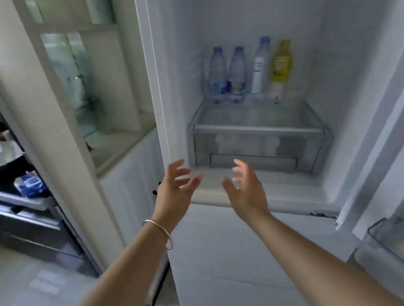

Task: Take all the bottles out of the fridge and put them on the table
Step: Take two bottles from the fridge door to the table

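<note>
Still empty, both spread hands, left hand [175,192] and right hand [245,188], hovered before the fridge [334,32] sill, well below four bottles [249,69].

Fridge [175,53] door [401,152] swung wide to the right, whole front of the compartment open. Both hands, left hand [175,189] and right hand [245,188], are spread with nothing in them, just in front of the lower lip, palms facing, clear gap between them. Path inward and up is free. Only thing in the way is the clear drawer [257,132], which juts forward below the shelf. Four bottles [249,72] stand upright in a row at the back on top of it, touching or nearly so, tight gaps between them. Plenty of headroom above the caps. Left fridge wall close to the leftmost bottle; more room at the right end.
</note>
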